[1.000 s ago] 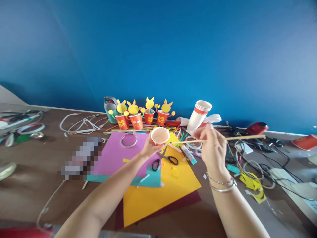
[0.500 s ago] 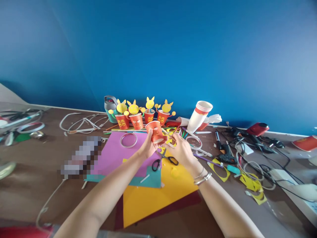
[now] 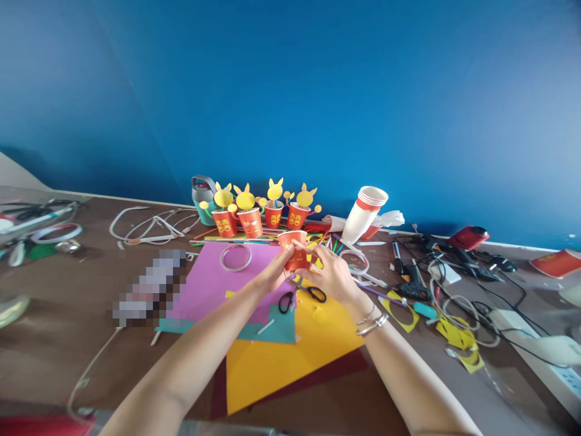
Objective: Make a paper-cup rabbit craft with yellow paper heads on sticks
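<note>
A red paper cup (image 3: pixel 296 259) is held above the sheets, rim up and close to upright. My left hand (image 3: pixel 275 271) is closed around its left side, thumb on the near wall. On the other side, my right hand (image 3: pixel 333 274) has its fingers curved against the cup. Something thin and pale lies along the cup near the right fingertips, too small to name. Black-handled scissors (image 3: pixel 300 292) lie below the cup on the coloured paper. Behind stand several red cups (image 3: pixel 249 223) with yellow eared paper heads (image 3: pixel 245 200) and round paper hands.
Purple paper (image 3: pixel 211 278) and yellow paper (image 3: pixel 263 369) lie under my forearms. A tape roll (image 3: pixel 223 261) rests on the purple sheet. Stacked white cups (image 3: pixel 361 218) lean at the back. To the right are a glue gun (image 3: pixel 414 283), yellow scraps (image 3: pixel 460 336), cables and a power strip (image 3: pixel 563 378).
The held cup has moved slightly right and turned from tilted to nearly upright. My right fingers have come in against it. The things on the table look unmoved.
</note>
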{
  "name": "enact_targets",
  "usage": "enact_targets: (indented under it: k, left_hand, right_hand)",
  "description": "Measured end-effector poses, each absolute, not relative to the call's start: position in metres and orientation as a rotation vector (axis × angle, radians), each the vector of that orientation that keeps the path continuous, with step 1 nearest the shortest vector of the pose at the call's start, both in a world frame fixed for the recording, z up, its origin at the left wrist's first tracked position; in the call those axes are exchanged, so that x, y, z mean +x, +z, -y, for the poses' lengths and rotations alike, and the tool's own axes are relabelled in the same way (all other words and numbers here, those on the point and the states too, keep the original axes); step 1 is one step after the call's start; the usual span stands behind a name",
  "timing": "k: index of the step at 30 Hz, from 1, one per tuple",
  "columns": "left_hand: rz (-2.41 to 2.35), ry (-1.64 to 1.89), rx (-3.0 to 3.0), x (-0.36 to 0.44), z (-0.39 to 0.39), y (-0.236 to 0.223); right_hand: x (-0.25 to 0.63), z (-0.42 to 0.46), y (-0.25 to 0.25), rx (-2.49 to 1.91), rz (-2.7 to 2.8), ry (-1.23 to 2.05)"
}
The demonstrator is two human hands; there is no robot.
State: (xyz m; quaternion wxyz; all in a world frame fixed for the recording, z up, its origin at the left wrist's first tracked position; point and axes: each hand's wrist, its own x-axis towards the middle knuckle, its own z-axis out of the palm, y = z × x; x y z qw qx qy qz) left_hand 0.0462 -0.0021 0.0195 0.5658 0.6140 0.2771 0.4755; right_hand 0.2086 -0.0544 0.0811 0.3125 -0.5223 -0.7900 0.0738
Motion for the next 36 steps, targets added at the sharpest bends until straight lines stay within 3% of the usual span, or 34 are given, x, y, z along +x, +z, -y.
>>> enact_targets:
  k: [4,11,22,32,36]
  left_hand:
    - [-0.722,1.017,1.202,0.046,0.001,0.024]
    - [-1.004,1.025,1.433,0.045,-0.005,0.019]
    - [-1.128,1.007,1.734,0.016,-0.028,0.073]
    - [-1.468,1.172,1.804,-0.006,0.000,0.030]
    - [-1.553,1.313,1.886,-0.002,0.014,0.023]
  right_hand:
    - [0.231,0.044,0.087,-1.772,1.929,0.163]
    - [0.254,0.033,0.077,-2.362,1.941,-0.007]
    - [0.237,0.036,0.081,-2.123,2.069,0.183]
    - [0.226,0.040,0.044,-1.812,2.296,0.162]
    - [0.222,0.047,0.051,-1.844,2.328,0.108]
